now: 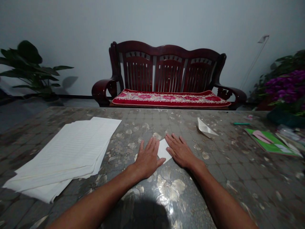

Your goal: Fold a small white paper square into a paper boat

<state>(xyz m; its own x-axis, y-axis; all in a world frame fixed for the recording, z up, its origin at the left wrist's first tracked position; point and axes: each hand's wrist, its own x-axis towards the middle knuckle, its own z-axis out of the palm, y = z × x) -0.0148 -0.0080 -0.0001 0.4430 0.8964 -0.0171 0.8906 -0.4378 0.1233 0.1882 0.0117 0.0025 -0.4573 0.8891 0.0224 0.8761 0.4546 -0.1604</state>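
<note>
Between my two hands a small piece of white paper (164, 150) lies flat on the patterned table, its side edges covered by my fingers. My left hand (148, 158) rests palm down over its left side, fingers spread and thumb pointing across the lower part. Over its right side lies my right hand (180, 149), also flat, with the fingers stretched toward the far side. A folded white paper piece (206, 128) stands partly raised on the table, beyond my right hand and to its right.
A stack of lined white sheets (64, 149) covers the table's left part. At the right lie a green booklet (264, 147) with paper scraps and a green pen (241, 123). Purple flowers (286, 86) stand at the far right; a wooden bench (169, 73) is behind the table (133, 203).
</note>
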